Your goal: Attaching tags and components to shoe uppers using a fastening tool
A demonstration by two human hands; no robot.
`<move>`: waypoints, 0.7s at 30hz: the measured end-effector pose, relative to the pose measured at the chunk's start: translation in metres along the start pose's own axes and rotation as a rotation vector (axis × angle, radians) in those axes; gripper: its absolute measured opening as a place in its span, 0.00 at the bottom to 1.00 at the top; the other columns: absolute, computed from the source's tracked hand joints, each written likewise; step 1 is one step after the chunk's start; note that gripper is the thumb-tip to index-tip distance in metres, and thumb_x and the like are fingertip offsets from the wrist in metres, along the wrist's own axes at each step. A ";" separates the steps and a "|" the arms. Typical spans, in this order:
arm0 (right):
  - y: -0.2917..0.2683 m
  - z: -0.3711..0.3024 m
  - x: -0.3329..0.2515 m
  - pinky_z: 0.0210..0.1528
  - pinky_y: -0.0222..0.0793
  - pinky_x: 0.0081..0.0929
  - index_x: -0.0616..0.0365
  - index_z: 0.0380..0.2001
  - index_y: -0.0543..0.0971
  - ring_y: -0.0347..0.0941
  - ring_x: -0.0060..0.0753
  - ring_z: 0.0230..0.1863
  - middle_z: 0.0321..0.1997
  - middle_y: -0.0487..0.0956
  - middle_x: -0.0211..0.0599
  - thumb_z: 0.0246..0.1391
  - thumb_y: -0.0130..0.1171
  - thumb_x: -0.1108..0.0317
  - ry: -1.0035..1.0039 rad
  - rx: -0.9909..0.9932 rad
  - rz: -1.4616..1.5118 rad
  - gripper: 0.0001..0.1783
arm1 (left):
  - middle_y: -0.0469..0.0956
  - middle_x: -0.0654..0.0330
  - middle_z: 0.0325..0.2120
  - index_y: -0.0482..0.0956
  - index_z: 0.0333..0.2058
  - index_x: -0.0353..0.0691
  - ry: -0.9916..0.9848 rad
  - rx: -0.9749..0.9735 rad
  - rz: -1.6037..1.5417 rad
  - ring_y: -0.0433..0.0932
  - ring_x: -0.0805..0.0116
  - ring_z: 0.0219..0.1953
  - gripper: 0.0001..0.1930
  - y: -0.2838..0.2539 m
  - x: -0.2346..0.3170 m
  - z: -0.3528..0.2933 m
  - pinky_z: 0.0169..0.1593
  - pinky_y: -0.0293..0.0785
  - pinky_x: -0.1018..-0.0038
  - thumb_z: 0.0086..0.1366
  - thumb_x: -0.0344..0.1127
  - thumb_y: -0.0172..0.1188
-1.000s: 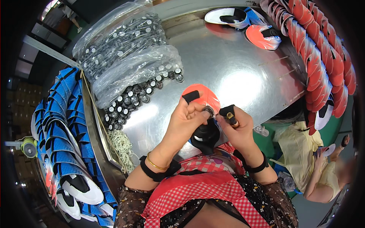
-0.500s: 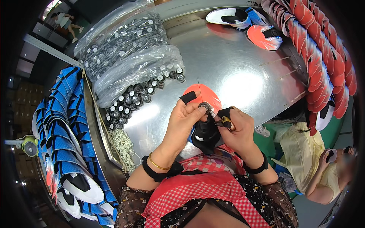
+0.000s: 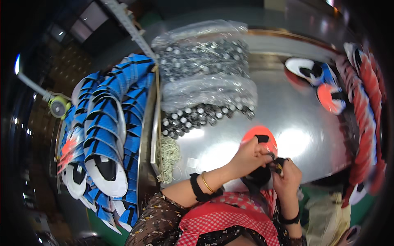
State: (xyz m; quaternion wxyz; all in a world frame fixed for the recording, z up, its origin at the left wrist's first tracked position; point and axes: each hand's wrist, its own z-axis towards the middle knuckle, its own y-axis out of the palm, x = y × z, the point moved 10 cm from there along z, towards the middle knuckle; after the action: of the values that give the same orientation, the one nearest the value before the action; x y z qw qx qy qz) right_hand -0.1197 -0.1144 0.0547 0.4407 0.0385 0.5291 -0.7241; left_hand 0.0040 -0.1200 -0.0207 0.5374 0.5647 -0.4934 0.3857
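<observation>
A shoe upper lies before me on the metal table point(image 3: 213, 143), its black opening point(image 3: 258, 178) toward me and its orange-red toe point(image 3: 258, 133) pointing away. Over it my left hand point(image 3: 250, 157) is closed, pinching a small dark round lace dial point(image 3: 271, 156). Close beside it, my right hand point(image 3: 289, 178) grips a small tool with a yellow-and-black handle point(image 3: 280, 165). Its tip is blurred against the dial, and I cannot tell whether the two touch. Black bands wrap a finger on each hand.
Clear plastic bags point(image 3: 209, 90) of dark dials stand at the back, with loose dials point(image 3: 197, 118) along their front. A coil of pale cord point(image 3: 168, 158) lies left. Blue uppers point(image 3: 108, 131) hang in stacks beyond the left edge, red ones point(image 3: 363, 135) at right. Two uppers point(image 3: 328, 98) rest far right.
My view has swung left, so the table and both hands appear farther right and lower. The left hand still pinches the dial and the right still holds the tool.
</observation>
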 end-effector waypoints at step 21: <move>0.037 -0.008 0.049 0.30 0.59 0.14 0.63 0.28 0.73 0.63 0.14 0.29 0.29 0.70 0.26 0.51 0.58 0.76 0.367 -0.081 0.662 0.04 | 0.77 0.55 0.27 0.67 0.30 0.34 0.180 0.012 0.593 0.77 0.64 0.30 0.13 0.009 0.037 -0.018 0.35 0.71 0.71 0.54 0.34 0.62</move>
State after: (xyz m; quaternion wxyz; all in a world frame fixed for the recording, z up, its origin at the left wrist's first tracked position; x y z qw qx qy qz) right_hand -0.1280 -0.1392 -0.0020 0.5501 0.3189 0.5863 -0.5019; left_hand 0.0048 -0.1069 0.0189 0.4396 0.3630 -0.5848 0.5771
